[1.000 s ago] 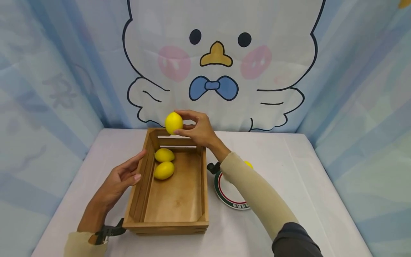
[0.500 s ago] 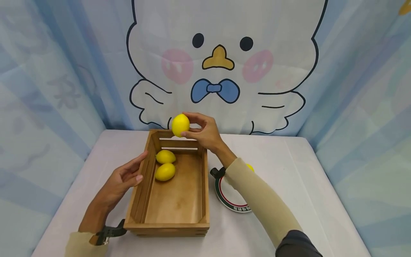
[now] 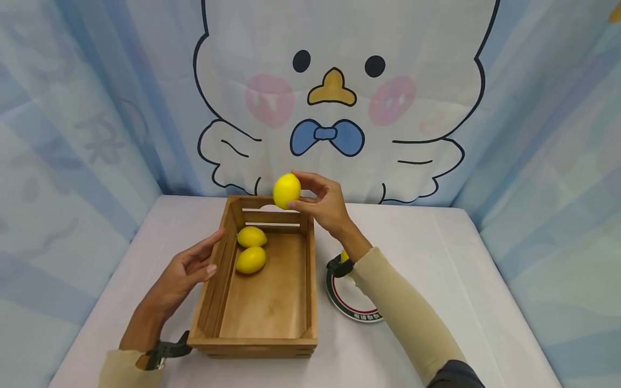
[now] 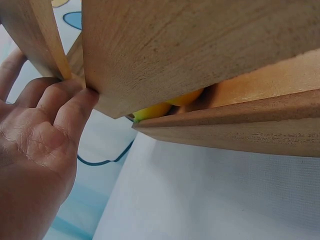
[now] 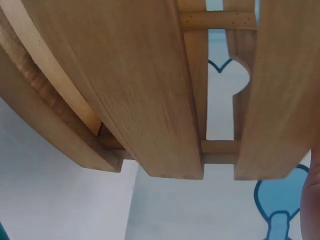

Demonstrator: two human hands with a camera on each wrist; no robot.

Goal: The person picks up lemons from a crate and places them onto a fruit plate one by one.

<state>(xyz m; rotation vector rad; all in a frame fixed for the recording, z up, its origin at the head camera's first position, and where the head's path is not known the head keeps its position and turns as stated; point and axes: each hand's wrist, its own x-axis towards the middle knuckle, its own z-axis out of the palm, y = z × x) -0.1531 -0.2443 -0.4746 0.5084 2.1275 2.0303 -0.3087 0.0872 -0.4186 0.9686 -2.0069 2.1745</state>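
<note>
My right hand (image 3: 326,202) pinches a yellow lemon (image 3: 287,191) between thumb and fingers, above the far end of a wooden crate (image 3: 257,341). Inside the crate, along its left wall, lie two lemons, a far one (image 3: 252,237) and a nearer one (image 3: 250,260). My left hand (image 3: 186,267) rests its fingertips against the crate's left side, fingers extended. In the left wrist view, those fingers (image 4: 70,107) touch a slat, and the lemons show partly through a gap. The right wrist view shows mostly crate slats (image 5: 125,85); the held lemon is outside it.
Right of the crate, a white plate (image 3: 356,314) with a green and red rim is partly covered by the right forearm. A yellow piece (image 3: 344,256) peeks out by the right wrist strap. A printed curtain (image 3: 335,178) stands behind the white-covered table (image 3: 412,237).
My right hand has carried the lemon rightward along the crate's far end. The left hand stays at the crate's side, and the two lemons inside have not moved.
</note>
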